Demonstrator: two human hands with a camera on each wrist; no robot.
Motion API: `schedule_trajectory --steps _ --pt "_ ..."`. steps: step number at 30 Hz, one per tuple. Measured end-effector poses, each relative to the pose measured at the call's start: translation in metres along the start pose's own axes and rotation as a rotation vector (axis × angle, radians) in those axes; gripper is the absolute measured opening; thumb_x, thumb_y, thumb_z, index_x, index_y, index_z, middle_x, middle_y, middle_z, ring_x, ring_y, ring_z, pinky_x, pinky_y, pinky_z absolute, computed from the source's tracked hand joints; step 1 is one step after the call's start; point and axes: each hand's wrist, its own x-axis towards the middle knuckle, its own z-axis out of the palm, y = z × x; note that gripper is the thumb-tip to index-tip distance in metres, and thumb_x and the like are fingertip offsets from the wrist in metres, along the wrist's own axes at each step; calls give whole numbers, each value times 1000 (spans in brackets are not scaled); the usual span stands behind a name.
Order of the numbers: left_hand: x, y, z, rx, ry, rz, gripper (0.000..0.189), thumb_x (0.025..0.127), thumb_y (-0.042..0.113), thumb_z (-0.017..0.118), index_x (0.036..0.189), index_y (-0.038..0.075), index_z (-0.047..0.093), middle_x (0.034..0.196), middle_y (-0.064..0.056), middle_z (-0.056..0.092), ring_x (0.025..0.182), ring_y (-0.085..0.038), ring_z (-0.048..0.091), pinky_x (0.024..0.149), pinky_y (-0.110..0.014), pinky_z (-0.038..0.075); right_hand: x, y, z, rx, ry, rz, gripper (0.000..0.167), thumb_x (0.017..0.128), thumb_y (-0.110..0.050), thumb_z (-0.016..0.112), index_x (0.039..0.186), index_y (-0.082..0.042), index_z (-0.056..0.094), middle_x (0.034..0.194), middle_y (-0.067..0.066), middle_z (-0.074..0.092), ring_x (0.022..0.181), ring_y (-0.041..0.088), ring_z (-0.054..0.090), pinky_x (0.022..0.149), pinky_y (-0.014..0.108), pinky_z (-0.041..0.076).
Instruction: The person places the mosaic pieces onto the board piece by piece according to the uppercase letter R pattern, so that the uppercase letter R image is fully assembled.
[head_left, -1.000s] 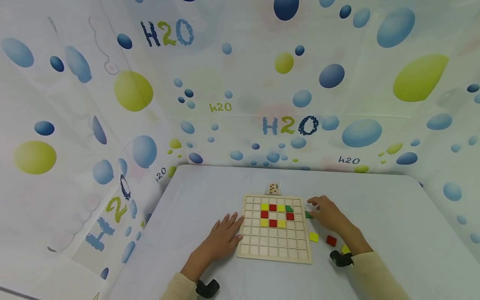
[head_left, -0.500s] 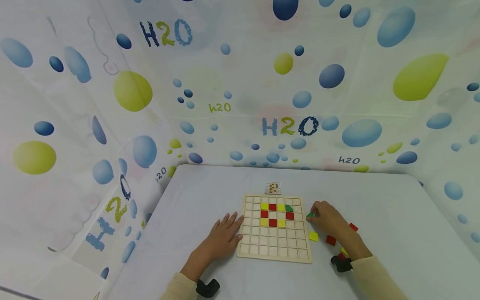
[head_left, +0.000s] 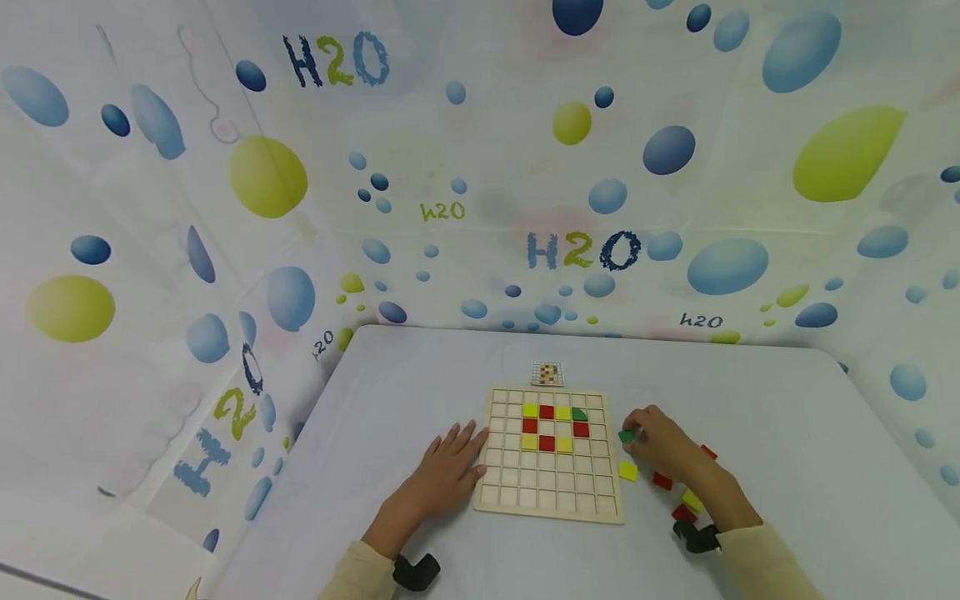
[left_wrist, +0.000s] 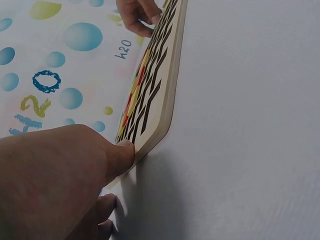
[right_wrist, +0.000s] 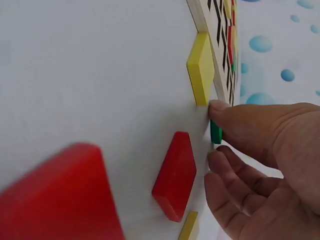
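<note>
A wooden grid board (head_left: 512, 498) lies on the table with red and yellow tiles and one green tile (head_left: 579, 414) set in its upper cells. My left hand (head_left: 444, 477) rests at the board's left edge, fingers extended; in the left wrist view the thumb (left_wrist: 122, 152) touches the board's corner. Just off the right edge, my right hand (head_left: 663, 443) pinches a second green tile (head_left: 627, 436). The right wrist view shows that green tile (right_wrist: 215, 132) at the thumb tip, partly hidden by the hand.
Loose tiles lie right of the board: a yellow one (head_left: 627, 471) near its edge, a red one (head_left: 663, 481), and more under and beside the right forearm, including another yellow tile (head_left: 692, 499). A small pattern card (head_left: 547, 374) lies behind the board. A patterned curtain (head_left: 480, 167) surrounds the table.
My right hand came down from above the green tile, its fingers closed on it, and it has shifted slightly right with it. The left hand has stayed at the board's edge.
</note>
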Motion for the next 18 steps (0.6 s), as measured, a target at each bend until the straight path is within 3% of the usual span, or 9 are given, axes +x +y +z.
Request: schedule_trajectory --steps 9,18 --pt "1 1 1 -4 -2 1 62 111 38 50 167 16 34 174 -12 28 162 -40 21 127 -65 20 -7 -12 5 33 52 -25 32 92 -12 80 120 -4 66 114 11 60 103 25 59 93 45 60" --pt "0 3 -1 5 2 -7 63 110 38 51 167 16 34 174 -12 28 162 -39 21 127 -65 20 -8 -45 22 63 90 -59 30 91 -13 80 116 -9 64 112 7 59 102 23 59 88 38 59"
